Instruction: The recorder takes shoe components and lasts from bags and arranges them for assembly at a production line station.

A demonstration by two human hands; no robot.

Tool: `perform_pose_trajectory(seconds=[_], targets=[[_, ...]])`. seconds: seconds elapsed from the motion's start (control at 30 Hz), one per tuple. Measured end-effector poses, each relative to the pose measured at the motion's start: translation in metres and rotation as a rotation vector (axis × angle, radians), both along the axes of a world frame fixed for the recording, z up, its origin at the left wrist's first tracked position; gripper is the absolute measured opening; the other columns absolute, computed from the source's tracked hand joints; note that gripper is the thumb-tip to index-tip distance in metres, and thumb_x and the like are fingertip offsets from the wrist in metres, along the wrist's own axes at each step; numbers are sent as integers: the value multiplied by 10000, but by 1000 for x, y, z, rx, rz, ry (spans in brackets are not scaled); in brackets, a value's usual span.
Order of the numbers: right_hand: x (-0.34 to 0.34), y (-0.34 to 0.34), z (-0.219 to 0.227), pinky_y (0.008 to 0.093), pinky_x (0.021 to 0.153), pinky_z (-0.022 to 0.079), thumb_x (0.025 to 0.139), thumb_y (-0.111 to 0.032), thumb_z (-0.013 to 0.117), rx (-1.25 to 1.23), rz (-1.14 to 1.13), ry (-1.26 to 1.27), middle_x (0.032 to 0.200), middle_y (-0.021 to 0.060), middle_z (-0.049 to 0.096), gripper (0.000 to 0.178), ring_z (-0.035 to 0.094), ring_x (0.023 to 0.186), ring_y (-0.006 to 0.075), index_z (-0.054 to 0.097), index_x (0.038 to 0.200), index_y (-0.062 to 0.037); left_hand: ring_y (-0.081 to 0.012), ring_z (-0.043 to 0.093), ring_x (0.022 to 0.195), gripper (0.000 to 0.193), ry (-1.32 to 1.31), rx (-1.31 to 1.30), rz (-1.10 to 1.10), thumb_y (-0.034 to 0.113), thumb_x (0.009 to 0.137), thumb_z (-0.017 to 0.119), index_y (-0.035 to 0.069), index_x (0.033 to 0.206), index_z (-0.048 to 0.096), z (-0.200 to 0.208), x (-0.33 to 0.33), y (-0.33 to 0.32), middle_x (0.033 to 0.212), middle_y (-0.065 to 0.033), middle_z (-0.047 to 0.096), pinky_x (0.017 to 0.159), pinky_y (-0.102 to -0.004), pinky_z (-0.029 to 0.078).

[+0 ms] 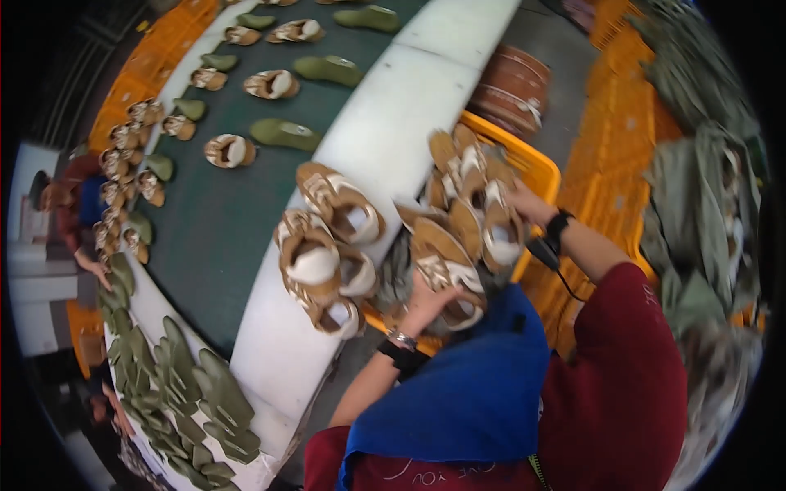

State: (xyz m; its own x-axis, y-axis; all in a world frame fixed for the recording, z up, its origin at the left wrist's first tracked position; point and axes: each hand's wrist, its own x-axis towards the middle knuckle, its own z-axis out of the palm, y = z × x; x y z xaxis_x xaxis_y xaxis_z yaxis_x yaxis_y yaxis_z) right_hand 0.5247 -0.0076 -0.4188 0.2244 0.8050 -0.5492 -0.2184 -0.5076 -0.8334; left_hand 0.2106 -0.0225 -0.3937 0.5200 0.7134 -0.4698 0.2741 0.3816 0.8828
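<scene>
My left hand (430, 304), wearing a bracelet and a black wristband, is closed around a tan and white shoe upper (446, 260). My right hand (528, 204), with a black band at its wrist, grips another tan and white shoe upper (499, 233) by its side. Between the hands, several more shoe uppers (463, 168) are bunched over a yellow crate (536, 159), partly hiding what is inside. Left of my left hand, a small heap of shoe uppers (311, 260) rests on the white ledge (372, 123).
A dark green conveyor belt (217, 196) carries shoe uppers and green shoe lasts (282, 133) in rows. More lasts (221, 393) are piled at lower left. Across the belt, a person (78, 192) reaches toward it. Orange crates (610, 147) and grey-green cloth (696, 196) stand at right.
</scene>
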Motion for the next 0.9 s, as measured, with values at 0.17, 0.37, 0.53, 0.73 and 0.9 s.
perform_pose_trajectory(seconds=[0.17,0.37,0.53,0.73,0.9], targets=[[-58,-20,57,309,700,486,832,-123,516,-81,-246,-160,1023,90,556,392,562,866,170,403,1200,-44,-233,573,928,626,38,192,-3,310,685,733,-13,1078,369,29,-55,-15,1004,-185,560,764,-319,469],[-27,-49,9,371,735,498,810,-87,530,138,-488,178,1067,113,544,460,573,889,226,356,1235,-66,-186,558,927,590,-67,198,-24,293,737,703,-28,1125,396,74,-80,-24,1030,-134,559,809,-300,448],[-23,-71,23,417,836,425,782,-333,642,20,-478,283,1292,114,401,855,473,1092,240,91,1410,-150,-120,492,1006,455,-189,-21,41,211,856,581,-4,1210,393,114,-76,-39,1121,-77,518,889,-270,392],[-22,-75,15,406,836,412,764,-474,631,-22,-448,71,1287,115,409,902,473,1088,232,105,1405,-120,-134,520,975,455,-192,43,216,126,814,618,20,1195,393,143,-100,-74,1092,-75,527,839,-274,435],[-8,-92,-1,456,878,404,775,-467,619,100,-426,163,1337,155,351,915,418,1170,276,80,1401,-73,-161,537,972,377,-178,118,480,177,879,496,29,1210,395,176,-173,-108,1102,-86,522,845,-300,442]])
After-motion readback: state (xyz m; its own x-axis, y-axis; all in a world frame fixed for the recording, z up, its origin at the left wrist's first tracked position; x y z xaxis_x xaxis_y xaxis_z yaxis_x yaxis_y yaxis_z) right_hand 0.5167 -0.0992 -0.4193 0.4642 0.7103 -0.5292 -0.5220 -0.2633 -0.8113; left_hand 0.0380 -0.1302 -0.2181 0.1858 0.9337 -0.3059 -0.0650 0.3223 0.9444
